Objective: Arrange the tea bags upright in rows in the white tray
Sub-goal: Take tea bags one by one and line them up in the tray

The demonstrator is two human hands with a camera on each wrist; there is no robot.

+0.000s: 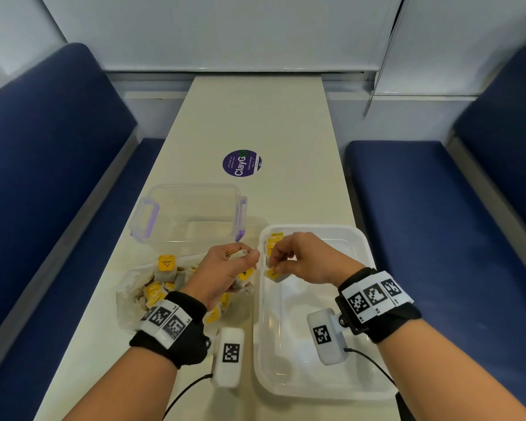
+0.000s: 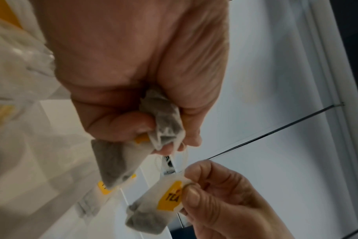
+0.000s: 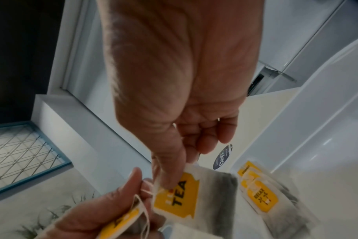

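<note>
The white tray (image 1: 359,302) lies at the right of the table, with a few tea bags (image 1: 274,243) standing in a row at its far left corner. My right hand (image 1: 281,264) pinches one tea bag (image 1: 274,274) by its yellow tag just inside the tray's left wall; the same tea bag (image 3: 186,192) shows "TEA" on its tag. My left hand (image 1: 231,268) grips a bunch of tea bags (image 2: 164,122) above the clear plastic bag (image 1: 140,296), which holds several loose tea bags. The two hands are close together, and a thin string runs between their tea bags.
An empty clear container (image 1: 189,212) with purple clips stands behind the bag. A round purple sticker (image 1: 241,163) is stuck further along the table (image 1: 255,117). Blue benches (image 1: 52,165) flank the table on both sides. Cables trail from both wrist units.
</note>
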